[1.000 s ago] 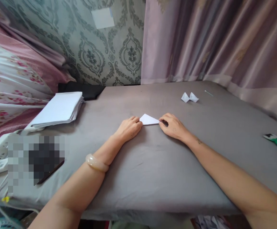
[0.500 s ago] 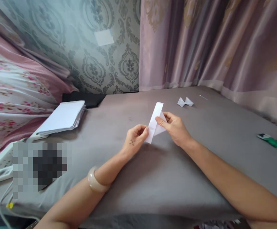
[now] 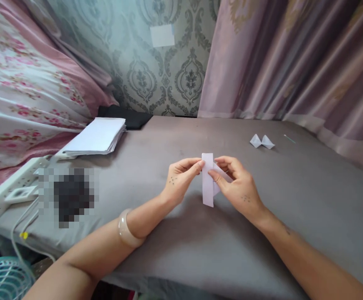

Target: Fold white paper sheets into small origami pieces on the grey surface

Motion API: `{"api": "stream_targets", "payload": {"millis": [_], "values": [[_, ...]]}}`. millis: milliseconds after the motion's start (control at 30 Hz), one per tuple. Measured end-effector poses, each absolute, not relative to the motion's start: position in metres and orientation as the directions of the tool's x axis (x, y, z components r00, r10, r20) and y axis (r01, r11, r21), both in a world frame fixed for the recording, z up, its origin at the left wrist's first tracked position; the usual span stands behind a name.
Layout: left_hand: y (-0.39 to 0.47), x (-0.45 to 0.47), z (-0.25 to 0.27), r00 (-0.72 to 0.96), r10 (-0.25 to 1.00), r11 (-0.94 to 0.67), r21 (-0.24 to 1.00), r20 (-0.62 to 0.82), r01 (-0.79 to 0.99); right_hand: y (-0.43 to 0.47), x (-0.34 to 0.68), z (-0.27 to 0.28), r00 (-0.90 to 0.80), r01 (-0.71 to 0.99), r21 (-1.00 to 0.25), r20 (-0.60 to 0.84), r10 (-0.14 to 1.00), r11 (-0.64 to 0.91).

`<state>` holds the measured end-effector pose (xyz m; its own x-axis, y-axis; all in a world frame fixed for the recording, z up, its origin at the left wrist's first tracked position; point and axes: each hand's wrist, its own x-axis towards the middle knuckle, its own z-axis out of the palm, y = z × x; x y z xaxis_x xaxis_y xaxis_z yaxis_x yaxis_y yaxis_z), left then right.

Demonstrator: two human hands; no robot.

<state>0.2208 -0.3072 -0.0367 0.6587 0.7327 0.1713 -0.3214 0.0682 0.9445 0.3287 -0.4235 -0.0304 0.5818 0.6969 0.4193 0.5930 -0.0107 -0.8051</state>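
Observation:
Between my hands, above the grey cloth, is a folded sheet of white paper [image 3: 207,187]. A long narrow strip stands upright on its left, and a triangular part points to the right. My left hand [image 3: 183,177] pinches the strip near its top, thumb in front. My right hand [image 3: 239,179] grips the triangular part, its thumb pressed at the strip's right edge and the fingers behind, partly hidden. Farther back on the right lies a small white folded paper piece [image 3: 262,142] with two pointed peaks, touched by neither hand.
A stack of white paper [image 3: 97,135] lies at the back left, beside a black flat item [image 3: 125,117]. Power strips [image 3: 12,189] and cables run along the left edge. A blurred-out dark object [image 3: 73,196] sits nearby. A teal fan guard [image 3: 4,279] shows below the table edge.
The folded paper has turned from slanted to upright, and my left hand has gone from its lower end to near its top. The view has shifted, bringing the fan guard in.

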Motion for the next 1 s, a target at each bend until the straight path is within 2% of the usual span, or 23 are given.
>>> {"api": "stream_targets", "payload": {"millis": [67, 133, 233, 300, 600, 1000], "values": [[-0.308, 0.218, -0.032, 0.634, 0.754, 0.085, 0.931, 0.173, -0.354, -0.421, 0.324, -0.028, 0.529, 0.753, -0.657, 0.580, 0.620, -0.028], [-0.309, 0.215, -0.027, 0.612, 0.770, 0.095, 0.916, 0.181, -0.389, -0.417, 0.320, -0.024, 0.386, 0.883, -0.469, 0.705, 0.595, -0.018], [-0.309, 0.211, -0.021, 0.572, 0.793, 0.094, 0.886, 0.209, -0.454, -0.407, 0.314, -0.019, 0.177, 0.973, -0.227, 0.821, 0.542, 0.026], [-0.307, 0.210, -0.018, 0.547, 0.805, 0.095, 0.862, 0.228, -0.498, -0.398, 0.309, -0.016, 0.115, 0.990, -0.142, 0.863, 0.492, 0.018], [-0.294, 0.208, -0.015, 0.479, 0.840, 0.088, 0.809, 0.253, -0.582, -0.370, 0.288, -0.004, 0.133, 0.987, -0.078, 0.885, 0.446, -0.138], [-0.289, 0.211, -0.020, 0.533, 0.813, 0.159, 0.792, 0.233, -0.589, -0.365, 0.286, -0.012, 0.124, 0.987, -0.055, 0.867, 0.482, -0.154]]}}
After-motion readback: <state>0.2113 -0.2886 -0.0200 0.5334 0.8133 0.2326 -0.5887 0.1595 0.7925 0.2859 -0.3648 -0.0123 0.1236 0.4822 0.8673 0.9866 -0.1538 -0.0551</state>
